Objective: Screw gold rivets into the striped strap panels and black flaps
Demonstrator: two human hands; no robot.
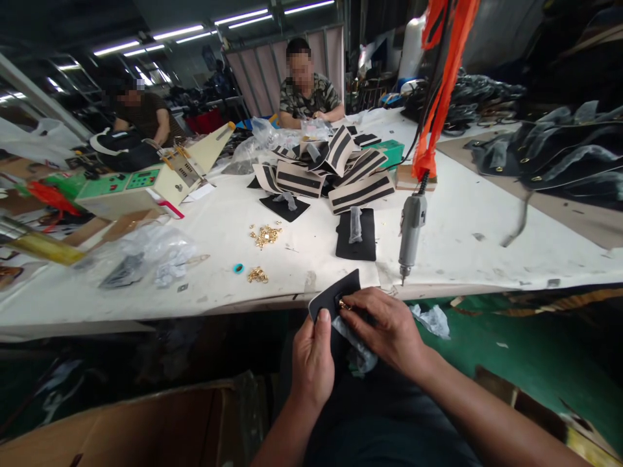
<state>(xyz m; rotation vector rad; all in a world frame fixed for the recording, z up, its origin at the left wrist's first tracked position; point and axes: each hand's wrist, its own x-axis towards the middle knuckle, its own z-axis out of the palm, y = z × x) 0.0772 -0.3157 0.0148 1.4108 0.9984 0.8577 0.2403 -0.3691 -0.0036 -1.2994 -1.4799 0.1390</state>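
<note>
A black leather-like panel [348, 283] is held up in front of the table's near edge. My left hand [314, 353] grips its left side, thumb on the face. With fingers pinched, my right hand [384, 324] holds a small gold metal fitting [344, 304] against the panel; the fitting's exact kind is hard to make out. Crumpled translucent wrapping [357, 347] hangs below the panel, partly hidden by my right hand. On the tabletop beyond lie two piles of small gold fittings, a larger pile [267, 236] and a smaller pile [257, 275], beside a turquoise ring [238, 268].
A grey electric screwdriver [413, 230] hangs over the white table [457, 220] at right. Further back lie a black panel [357, 243] and heaped striped pieces [335, 165]. A machine [126, 191] stands left. Two people sit across. A cardboard box [121, 421] is below.
</note>
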